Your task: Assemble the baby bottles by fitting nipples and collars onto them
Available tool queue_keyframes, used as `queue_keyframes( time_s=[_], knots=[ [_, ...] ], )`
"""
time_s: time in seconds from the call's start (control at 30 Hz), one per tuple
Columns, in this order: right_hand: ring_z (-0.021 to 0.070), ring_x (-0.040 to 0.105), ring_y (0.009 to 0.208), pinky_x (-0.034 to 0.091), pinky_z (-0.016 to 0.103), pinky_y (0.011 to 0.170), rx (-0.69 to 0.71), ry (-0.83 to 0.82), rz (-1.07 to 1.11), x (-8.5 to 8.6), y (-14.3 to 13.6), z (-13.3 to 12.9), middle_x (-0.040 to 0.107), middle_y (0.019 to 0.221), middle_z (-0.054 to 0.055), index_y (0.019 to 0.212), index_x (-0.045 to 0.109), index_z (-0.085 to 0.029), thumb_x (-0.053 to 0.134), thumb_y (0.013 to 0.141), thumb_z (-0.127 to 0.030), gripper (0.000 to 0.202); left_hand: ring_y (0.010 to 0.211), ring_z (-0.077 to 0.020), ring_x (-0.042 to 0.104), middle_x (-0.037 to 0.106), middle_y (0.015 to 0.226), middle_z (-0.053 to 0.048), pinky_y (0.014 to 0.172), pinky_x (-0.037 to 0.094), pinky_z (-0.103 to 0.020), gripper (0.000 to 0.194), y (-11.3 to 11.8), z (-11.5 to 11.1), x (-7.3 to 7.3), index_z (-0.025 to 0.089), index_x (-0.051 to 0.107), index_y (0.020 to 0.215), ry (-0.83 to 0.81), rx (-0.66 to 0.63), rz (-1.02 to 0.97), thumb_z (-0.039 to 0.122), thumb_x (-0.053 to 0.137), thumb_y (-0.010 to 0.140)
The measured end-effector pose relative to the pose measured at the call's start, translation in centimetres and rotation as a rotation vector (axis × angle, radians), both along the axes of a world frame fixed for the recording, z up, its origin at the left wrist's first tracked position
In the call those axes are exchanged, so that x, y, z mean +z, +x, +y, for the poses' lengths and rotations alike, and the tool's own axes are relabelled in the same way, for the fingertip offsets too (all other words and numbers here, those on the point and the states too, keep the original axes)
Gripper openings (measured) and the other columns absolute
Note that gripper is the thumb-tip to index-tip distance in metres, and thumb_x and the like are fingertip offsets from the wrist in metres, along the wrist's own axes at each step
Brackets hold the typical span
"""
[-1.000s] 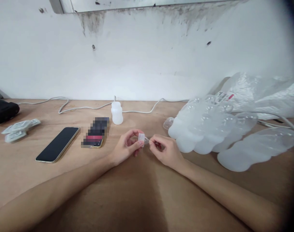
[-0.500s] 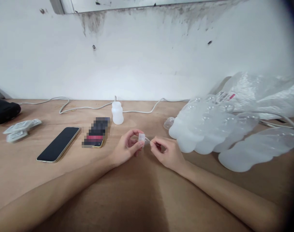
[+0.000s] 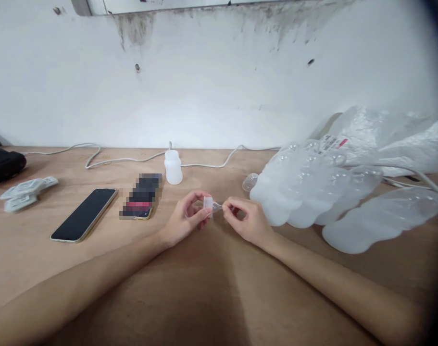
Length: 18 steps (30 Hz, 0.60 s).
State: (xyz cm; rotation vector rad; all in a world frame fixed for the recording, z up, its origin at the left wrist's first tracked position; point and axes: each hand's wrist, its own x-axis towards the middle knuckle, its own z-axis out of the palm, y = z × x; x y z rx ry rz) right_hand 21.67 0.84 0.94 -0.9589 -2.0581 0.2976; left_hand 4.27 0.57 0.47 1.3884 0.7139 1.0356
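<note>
Wooden table (image 3: 211, 288), 2 phones (image 3: 84, 214), 1 bottle (image 3: 173, 167), 2 hands (image 3: 190, 220) pinching 1 cap (image 3: 208, 203)

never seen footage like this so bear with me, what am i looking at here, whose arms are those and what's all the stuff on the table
No machine here: a camera on a person's head looks down at their own two bare arms. The left hand pinches a small translucent plastic cap; the right hand grips a tiny clear piece touching it. On the brown wooden table lie a dark-screened phone, a small white plastic bottle, a white cable, and clear bags of white bottles.
</note>
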Motion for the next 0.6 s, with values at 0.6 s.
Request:
queue_keyframes(
  time_s=[0.6],
  knots=[
    [0.0156, 0.055, 0.081, 0.046, 0.026, 0.062, 0.078, -0.236, 0.073, -0.10, -0.22, -0.28, 0.056, 0.094, 0.006, 0.106, 0.044, -0.018, 0.042, 0.085, -0.033, 0.026, 0.076, -0.0130, 0.055, 0.057, 0.098, -0.007, 0.052, 0.040, -0.019, 0.022, 0.04, 0.08, 0.21, 0.015, 0.051, 0.096, 0.232, 0.146, 0.222, 0.029, 0.055, 0.078]
  ],
)
